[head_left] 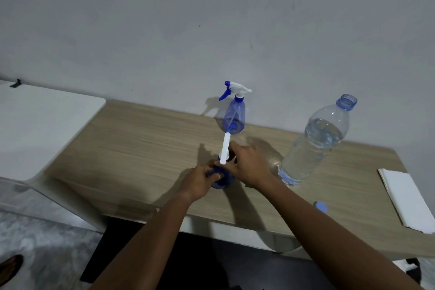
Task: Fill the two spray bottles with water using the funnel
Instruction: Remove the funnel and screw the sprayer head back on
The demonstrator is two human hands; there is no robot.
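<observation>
A blue spray bottle (222, 182) stands near the front middle of the wooden table (141, 139). My left hand (200, 181) grips its neck. My right hand (247, 162) holds its white spray head (224, 150), which points up and away. A second blue spray bottle (234, 115), with its white and blue trigger head on, stands behind near the wall. A large clear water bottle (315, 141), open and part full, stands to the right. A green sliver (247, 186) shows under my right wrist; I cannot tell what it is.
A blue bottle cap (320, 207) lies near the table's front edge by my right forearm. Folded white paper (407, 200) lies at the table's right end. A white surface (40, 125) adjoins the table on the left. The wall runs close behind.
</observation>
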